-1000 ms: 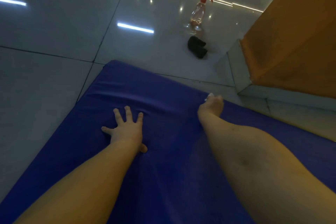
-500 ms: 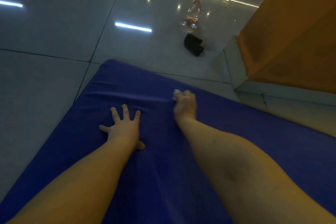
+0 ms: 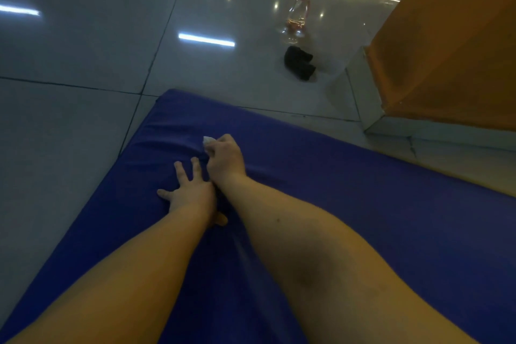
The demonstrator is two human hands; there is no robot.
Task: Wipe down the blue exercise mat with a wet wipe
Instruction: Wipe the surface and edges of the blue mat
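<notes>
Glossy grey floor tiles (image 3: 83, 36) carry a blue exercise mat (image 3: 363, 204). On the mat, near its far corner, the right hand (image 3: 224, 159) clutches a white wet wipe (image 3: 208, 140). The left hand (image 3: 190, 190) lies flat just beside it, fingers spread. Beyond the mat, a spray bottle (image 3: 300, 8) and a dark cloth (image 3: 298, 63) sit on the floor.

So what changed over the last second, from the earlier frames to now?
The right hand, keeping its grip on the wet wipe, swept leftward across the blue mat and now sits right beside the left hand. The left hand stayed flat on the mat, fingers spread. The spray bottle and dark object on the floor did not move.
</notes>
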